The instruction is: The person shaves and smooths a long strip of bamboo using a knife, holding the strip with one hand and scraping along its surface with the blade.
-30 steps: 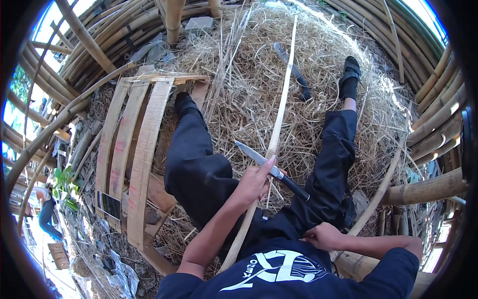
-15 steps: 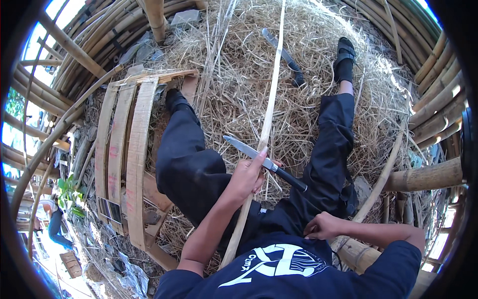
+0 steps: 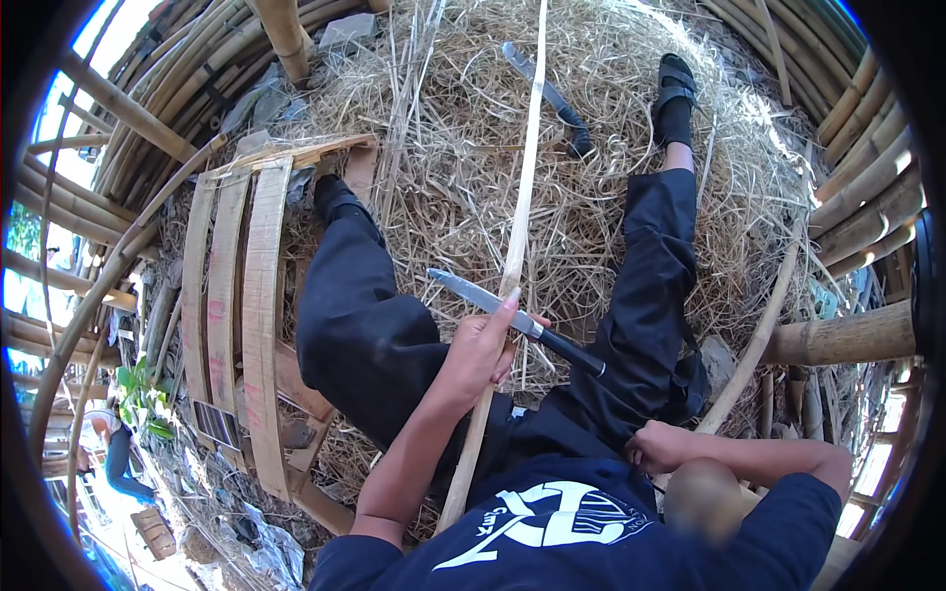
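Observation:
My left hand (image 3: pixel 480 352) is closed round a long pale bamboo strip (image 3: pixel 523 212) and a knife (image 3: pixel 473 293) together. The strip runs from beside my body, between my legs, to the far edge. Across it lies the knife, its grey blade pointing left and its black handle slanting down to the right. My right hand (image 3: pixel 658 447) rests by my waist at the hem of my dark shirt (image 3: pixel 734 561). Its fingers are curled inward, and what they hold, if anything, is hidden. A second, curved blade with a dark handle (image 3: pixel 564 108) lies on the shavings beyond.
Pale shavings (image 3: pixel 443 187) cover the ground between my outstretched legs. A slatted wooden crate (image 3: pixel 266 325) stands left of my left leg. Bamboo poles (image 3: pixel 838 340) wall both sides. Another person (image 3: pixel 123 463) is partly visible at the far left.
My right hand has shifted slightly right along my waist. The whole view has moved a little; my left hand keeps the same hold on the strip and knife.

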### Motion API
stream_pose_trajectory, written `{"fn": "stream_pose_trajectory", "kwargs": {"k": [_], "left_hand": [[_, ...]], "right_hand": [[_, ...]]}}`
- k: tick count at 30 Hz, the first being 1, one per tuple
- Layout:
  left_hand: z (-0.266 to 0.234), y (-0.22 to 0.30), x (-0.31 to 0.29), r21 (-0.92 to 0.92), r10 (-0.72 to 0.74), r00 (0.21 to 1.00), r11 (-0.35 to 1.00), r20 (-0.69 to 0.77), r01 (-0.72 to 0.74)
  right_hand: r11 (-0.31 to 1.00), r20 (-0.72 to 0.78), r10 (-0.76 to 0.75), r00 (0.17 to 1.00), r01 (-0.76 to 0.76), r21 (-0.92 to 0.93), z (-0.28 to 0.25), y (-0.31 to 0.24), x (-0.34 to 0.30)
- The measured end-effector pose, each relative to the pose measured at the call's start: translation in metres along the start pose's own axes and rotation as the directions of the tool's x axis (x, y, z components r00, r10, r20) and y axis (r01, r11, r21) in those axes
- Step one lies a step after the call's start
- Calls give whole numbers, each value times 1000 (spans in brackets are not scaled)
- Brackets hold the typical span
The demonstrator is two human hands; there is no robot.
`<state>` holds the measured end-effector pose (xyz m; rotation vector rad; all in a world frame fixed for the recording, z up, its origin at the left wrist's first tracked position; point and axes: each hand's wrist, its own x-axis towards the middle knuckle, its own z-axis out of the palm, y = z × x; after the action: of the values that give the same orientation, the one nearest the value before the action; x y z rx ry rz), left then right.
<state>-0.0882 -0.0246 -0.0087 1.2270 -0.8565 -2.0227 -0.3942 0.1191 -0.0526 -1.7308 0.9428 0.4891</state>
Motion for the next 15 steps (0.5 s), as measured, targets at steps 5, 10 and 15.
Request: {"fn": "stream_pose_trajectory", "kwargs": {"k": [5, 10, 15], "left_hand": [[0, 1, 0, 7, 15, 1000, 1000, 17, -15], [1, 0, 0, 15, 3, 1000, 1000, 2, -3], [0, 3, 0, 27, -11, 1000, 1000, -1, 11]], "right_hand": [[987, -88, -14, 996, 28, 159, -20, -20, 0], [957, -78, -4, 997, 26, 288, -20, -31, 15], [972, -79, -54, 995, 70, 224, -26, -34, 19]]}}
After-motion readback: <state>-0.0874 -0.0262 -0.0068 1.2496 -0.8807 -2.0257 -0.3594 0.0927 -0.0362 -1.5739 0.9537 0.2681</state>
